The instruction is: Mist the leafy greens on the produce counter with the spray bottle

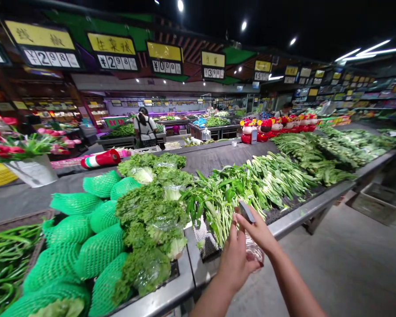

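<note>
My two hands meet in front of the produce counter's metal edge [285, 223]. My right hand [258, 230] pinches a small dark flat object [247, 211] between thumb and fingers. My left hand [235, 259] is curled beside it, fingers on a clear crumpled plastic bag [254, 251] that hangs between both hands. Just beyond lie bundles of leafy green stalks [218, 198] on a mesh mat.
Heads in green foam netting [86, 237] and wrapped lettuce [152, 220] lie to the left, with more greens [310, 158] along the counter to the right. A person [145, 127] stands at the far stalls. A crate [379, 202] sits on the floor to the right. Price signs hang overhead.
</note>
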`<state>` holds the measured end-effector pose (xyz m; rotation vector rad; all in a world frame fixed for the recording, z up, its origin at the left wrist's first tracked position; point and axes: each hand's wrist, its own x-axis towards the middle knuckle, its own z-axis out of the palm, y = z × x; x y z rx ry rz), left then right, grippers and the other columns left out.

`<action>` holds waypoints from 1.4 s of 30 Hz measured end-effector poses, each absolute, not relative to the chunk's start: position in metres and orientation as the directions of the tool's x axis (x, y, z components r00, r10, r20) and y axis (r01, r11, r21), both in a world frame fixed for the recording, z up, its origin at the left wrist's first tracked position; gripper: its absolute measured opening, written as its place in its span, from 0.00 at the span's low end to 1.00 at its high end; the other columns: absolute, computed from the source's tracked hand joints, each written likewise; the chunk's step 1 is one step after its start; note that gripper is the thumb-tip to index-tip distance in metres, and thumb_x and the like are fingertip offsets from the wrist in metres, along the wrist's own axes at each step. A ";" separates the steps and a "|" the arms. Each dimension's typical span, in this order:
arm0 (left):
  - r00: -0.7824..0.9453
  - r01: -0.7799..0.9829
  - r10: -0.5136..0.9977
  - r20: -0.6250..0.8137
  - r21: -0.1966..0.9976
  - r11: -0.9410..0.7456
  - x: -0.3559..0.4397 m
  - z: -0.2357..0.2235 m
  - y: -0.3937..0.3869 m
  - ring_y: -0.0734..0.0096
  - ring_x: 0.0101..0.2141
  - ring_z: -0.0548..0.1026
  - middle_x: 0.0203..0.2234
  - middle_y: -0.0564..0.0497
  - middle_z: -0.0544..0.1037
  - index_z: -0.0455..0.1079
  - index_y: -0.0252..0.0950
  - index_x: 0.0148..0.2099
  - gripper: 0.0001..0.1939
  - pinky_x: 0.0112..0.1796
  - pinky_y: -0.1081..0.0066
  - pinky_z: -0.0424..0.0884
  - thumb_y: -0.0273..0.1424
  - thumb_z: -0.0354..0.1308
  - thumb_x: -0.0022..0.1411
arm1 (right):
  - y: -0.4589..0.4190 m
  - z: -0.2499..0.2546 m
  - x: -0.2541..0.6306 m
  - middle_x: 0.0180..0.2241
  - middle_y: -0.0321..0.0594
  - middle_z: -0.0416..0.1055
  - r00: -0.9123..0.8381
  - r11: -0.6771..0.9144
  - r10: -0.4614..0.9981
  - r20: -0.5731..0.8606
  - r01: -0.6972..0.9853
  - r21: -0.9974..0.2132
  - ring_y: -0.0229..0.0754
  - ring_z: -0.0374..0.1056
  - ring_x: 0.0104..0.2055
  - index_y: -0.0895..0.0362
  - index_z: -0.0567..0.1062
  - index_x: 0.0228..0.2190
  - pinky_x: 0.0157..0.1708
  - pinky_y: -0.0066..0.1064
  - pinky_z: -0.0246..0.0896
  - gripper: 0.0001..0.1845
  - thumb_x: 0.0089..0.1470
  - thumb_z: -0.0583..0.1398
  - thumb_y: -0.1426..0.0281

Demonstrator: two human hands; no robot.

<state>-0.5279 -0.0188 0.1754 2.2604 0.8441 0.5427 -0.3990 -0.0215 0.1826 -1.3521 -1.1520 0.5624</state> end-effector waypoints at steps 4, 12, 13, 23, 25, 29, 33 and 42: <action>0.705 0.441 0.698 0.129 0.692 -0.572 -0.537 0.175 -0.010 0.57 0.61 0.45 0.63 0.45 0.34 0.31 0.39 0.64 0.56 0.58 0.63 0.50 0.26 0.64 0.41 | -0.008 0.185 -0.420 0.41 0.43 0.72 0.487 0.191 0.816 0.311 0.281 -0.941 0.46 0.67 0.43 0.56 0.70 0.47 0.45 0.37 0.61 0.24 0.53 0.54 0.55; 0.754 0.352 0.642 0.137 0.741 -0.572 -0.559 0.179 0.004 0.58 0.61 0.46 0.63 0.46 0.35 0.34 0.37 0.64 0.54 0.59 0.66 0.47 0.22 0.61 0.40 | 0.009 0.180 -0.443 0.29 0.40 0.71 0.600 0.093 0.735 0.316 0.373 -0.923 0.44 0.67 0.33 0.56 0.74 0.38 0.35 0.33 0.61 0.23 0.53 0.52 0.52; 0.762 0.338 0.632 0.143 0.745 -0.576 -0.562 0.179 0.005 0.58 0.61 0.46 0.63 0.46 0.35 0.34 0.37 0.64 0.53 0.59 0.67 0.48 0.22 0.61 0.40 | 0.010 0.178 -0.445 0.27 0.39 0.70 0.611 0.078 0.730 0.305 0.369 -0.926 0.43 0.66 0.31 0.56 0.74 0.38 0.33 0.33 0.61 0.23 0.53 0.52 0.52; 0.754 0.353 0.640 0.146 0.732 -0.582 -0.591 0.169 0.010 0.61 0.60 0.48 0.63 0.47 0.38 0.32 0.40 0.64 0.55 0.58 0.69 0.49 0.21 0.62 0.39 | 0.012 0.175 -0.475 0.36 0.41 0.72 0.625 0.096 0.703 0.338 0.388 -0.917 0.44 0.67 0.38 0.55 0.73 0.40 0.38 0.32 0.61 0.21 0.52 0.54 0.54; 0.756 0.345 0.637 0.150 0.735 -0.583 -0.597 0.171 0.013 0.60 0.60 0.49 0.63 0.47 0.38 0.32 0.39 0.64 0.56 0.58 0.68 0.49 0.23 0.63 0.40 | 0.015 0.178 -0.482 0.30 0.39 0.71 0.616 0.087 0.704 0.353 0.419 -0.904 0.43 0.66 0.33 0.55 0.74 0.33 0.34 0.31 0.60 0.18 0.53 0.53 0.54; 0.757 0.327 0.634 0.158 0.748 -0.577 -0.610 0.172 0.020 0.58 0.61 0.46 0.63 0.46 0.40 0.34 0.38 0.64 0.54 0.59 0.66 0.48 0.25 0.64 0.40 | 0.022 0.180 -0.495 0.27 0.38 0.70 0.630 0.060 0.706 0.323 0.401 -0.914 0.42 0.65 0.30 0.55 0.73 0.31 0.31 0.32 0.60 0.19 0.53 0.53 0.54; 0.745 0.314 0.645 0.170 0.764 -0.564 -0.623 0.165 0.022 0.57 0.61 0.45 0.63 0.45 0.40 0.35 0.38 0.64 0.52 0.59 0.63 0.47 0.25 0.62 0.41 | 0.025 0.180 -0.507 0.31 0.41 0.72 0.608 0.074 0.735 0.301 0.370 -0.926 0.44 0.67 0.34 0.55 0.73 0.38 0.34 0.32 0.61 0.20 0.52 0.53 0.54; 0.725 0.328 0.667 0.175 0.764 -0.557 -0.644 0.156 0.011 0.60 0.60 0.48 0.62 0.47 0.43 0.33 0.39 0.64 0.53 0.59 0.66 0.48 0.22 0.61 0.42 | 0.017 0.171 -0.528 0.25 0.37 0.69 0.591 0.050 0.749 0.299 0.400 -0.915 0.42 0.65 0.28 0.55 0.73 0.32 0.29 0.31 0.58 0.19 0.53 0.52 0.54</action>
